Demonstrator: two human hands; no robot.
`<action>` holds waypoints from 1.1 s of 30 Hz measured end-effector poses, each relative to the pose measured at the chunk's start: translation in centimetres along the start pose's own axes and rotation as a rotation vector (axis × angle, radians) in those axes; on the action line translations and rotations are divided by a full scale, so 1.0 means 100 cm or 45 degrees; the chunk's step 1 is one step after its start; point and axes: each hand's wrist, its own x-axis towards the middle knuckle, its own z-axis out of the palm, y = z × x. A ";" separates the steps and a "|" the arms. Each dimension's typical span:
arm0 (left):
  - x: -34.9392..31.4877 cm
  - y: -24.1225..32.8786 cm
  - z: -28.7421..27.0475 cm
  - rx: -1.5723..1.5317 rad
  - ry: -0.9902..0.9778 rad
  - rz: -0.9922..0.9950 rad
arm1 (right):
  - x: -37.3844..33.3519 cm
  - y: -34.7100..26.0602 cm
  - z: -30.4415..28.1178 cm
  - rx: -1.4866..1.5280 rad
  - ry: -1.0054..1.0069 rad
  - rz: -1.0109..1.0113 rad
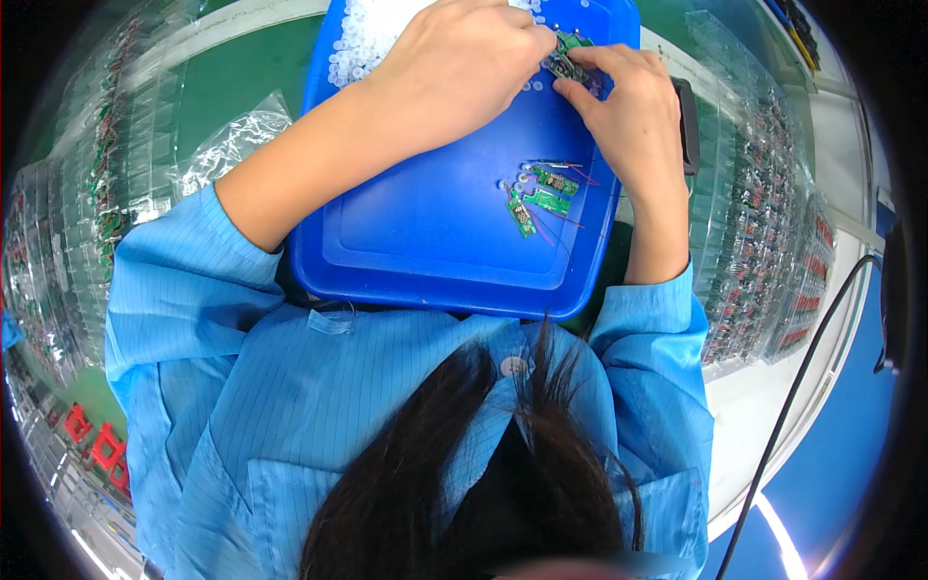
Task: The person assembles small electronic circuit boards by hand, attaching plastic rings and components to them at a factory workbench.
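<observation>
My right hand [633, 106] pinches a small green circuit board [568, 60] between thumb and fingers, over the far right of a blue plastic tray [406, 227]. Close beside it, my left hand [469, 60] is closed with its fingertips at the board's left edge. Whatever sits inside those fingertips is hidden. Several small green circuit boards [549, 201] with thin pink wires and whitish round pieces at their ends lie in the right half of the tray. Behind my left hand, a heap of small translucent white plastic pieces [362, 43] fills the tray's far left.
A clear plastic bag [237, 140] lies left of the tray on the green surface. Clear trays packed with circuit boards [764, 213] stand at the right, and similar stacks [106, 145] line the left. A black cable [807, 358] hangs at the right. Red stools [104, 445] show lower left.
</observation>
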 end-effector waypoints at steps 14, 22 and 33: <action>0.002 -0.007 -0.005 -1.258 -0.195 -0.895 | 0.009 -0.001 0.003 0.197 -0.022 0.324; 0.001 -0.034 -0.004 -2.045 -0.266 -1.261 | 0.013 -0.019 -0.020 0.326 0.363 0.024; 0.002 -0.003 -0.007 -1.441 0.064 -0.957 | 0.011 -0.002 -0.002 1.410 -0.165 0.493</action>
